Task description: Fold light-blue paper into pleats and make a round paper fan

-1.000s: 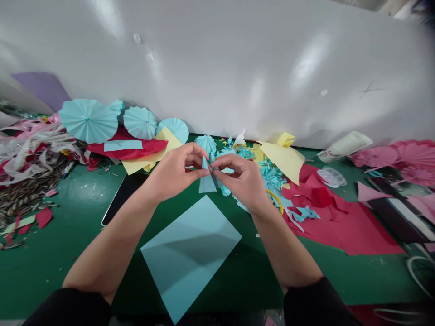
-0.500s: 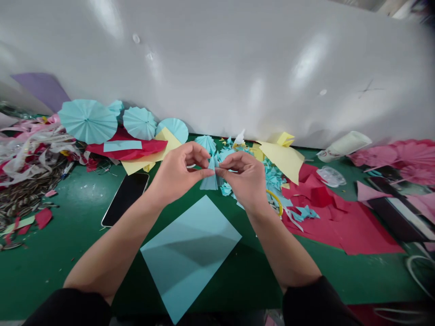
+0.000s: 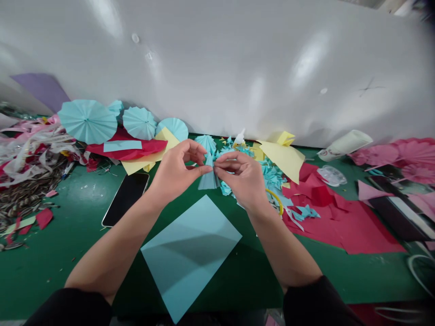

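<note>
Between my two hands stands a small pleated light-blue paper fan (image 3: 208, 180), narrow at the top and flaring downward. My left hand (image 3: 180, 171) pinches its left side between thumb and fingers. From the right, my right hand (image 3: 242, 177) pinches the fan's other edge, its fingers curled. The fingertips partly hide the upper folds. Below them a square sheet of light-blue paper (image 3: 192, 253) lies turned cornerwise on the green table (image 3: 81, 253), shaded by my arms.
Round pleated blue paper rosettes (image 3: 87, 121) lean along the grey wall. A phone (image 3: 125, 199) lies left of my left forearm. Red paper (image 3: 356, 226), blue scraps and yellow-handled scissors (image 3: 279, 201) are to the right. Ribbons (image 3: 41, 149) heap at far left.
The fan has turned slightly and shows more of its pleated face between my fingers. My hands stay in nearly the same place, still pinching it.
</note>
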### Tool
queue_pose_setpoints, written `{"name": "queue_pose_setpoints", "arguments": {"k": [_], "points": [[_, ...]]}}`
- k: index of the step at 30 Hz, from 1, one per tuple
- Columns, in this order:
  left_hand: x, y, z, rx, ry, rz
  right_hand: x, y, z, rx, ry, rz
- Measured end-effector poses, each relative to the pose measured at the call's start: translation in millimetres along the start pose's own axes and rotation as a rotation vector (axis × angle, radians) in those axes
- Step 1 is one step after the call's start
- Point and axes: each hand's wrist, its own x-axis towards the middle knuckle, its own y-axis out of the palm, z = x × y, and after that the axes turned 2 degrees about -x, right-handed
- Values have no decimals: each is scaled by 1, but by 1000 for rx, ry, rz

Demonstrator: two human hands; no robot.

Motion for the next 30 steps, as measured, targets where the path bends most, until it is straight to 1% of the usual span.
{"name": "queue_pose_setpoints", "arguments": {"k": [7, 15, 22, 26, 30], "points": [[2, 1, 4, -9, -15, 23, 0, -1, -1, -12, 3, -5], [4, 5, 7, -69, -37, 28, 3, -1, -8, 17, 18, -2], [3, 2, 3, -21, -15, 37, 1, 2, -4, 28, -29, -1], [3, -1, 1, 22, -2, 24, 0, 3, -2, -25, -50, -28], [4, -4, 1, 25, -13, 3, 3, -4, 1, -100, -71, -116]]}}
